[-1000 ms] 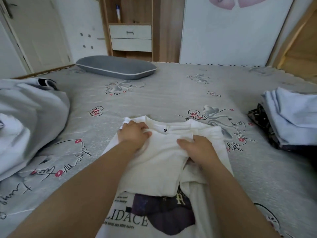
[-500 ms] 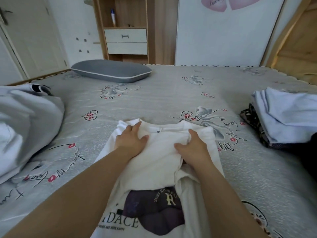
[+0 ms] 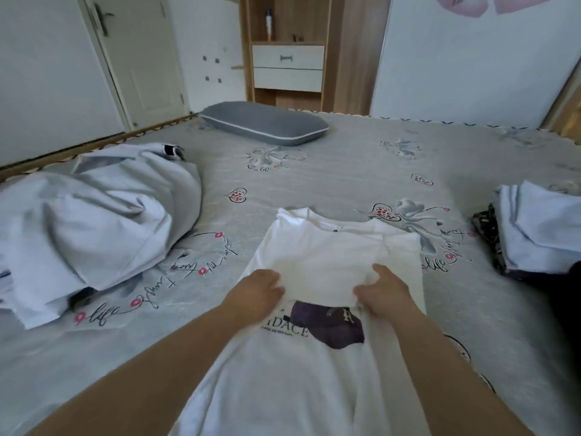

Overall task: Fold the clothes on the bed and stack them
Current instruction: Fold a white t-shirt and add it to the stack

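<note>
Folding is under way on a white T-shirt [image 3: 314, 366] lying in the lower middle of the frame on the grey printed bedsheet [image 3: 345, 171], collar toward the top and a dark purple graphic showing at its centre. Both hands sit on the upper part of the shirt: the left hand [image 3: 256, 292], just left of centre, and the right hand [image 3: 382, 294], just right of centre, each have fingers curled into a gathered ridge of white cloth that crosses the shirt above the graphic. They look to be pinching that fold, though how much fabric lies inside each grip is hidden by the knuckles.

As a judgement, this garment is only partway done: the right sleeve side looks turned in, but the long lower body lies spread toward the bottom of the frame, so at least one more fold and the carry to the stack remain.

At the right edge of the frame, a stack of folded clothes [image 3: 540, 228] sits with pale blue pieces on top of something dark and patterned; that part seems finished. At the left, a loose heap of pale grey-blue garments [image 3: 94, 221] lies unfolded, so a good share of the work is left.

No baskets or bins show. A wooden shelf unit [image 3: 287, 48] at the top centre has two shut white drawers; their contents cannot be seen. A grey pillow [image 3: 264, 122] lies below it.
</note>
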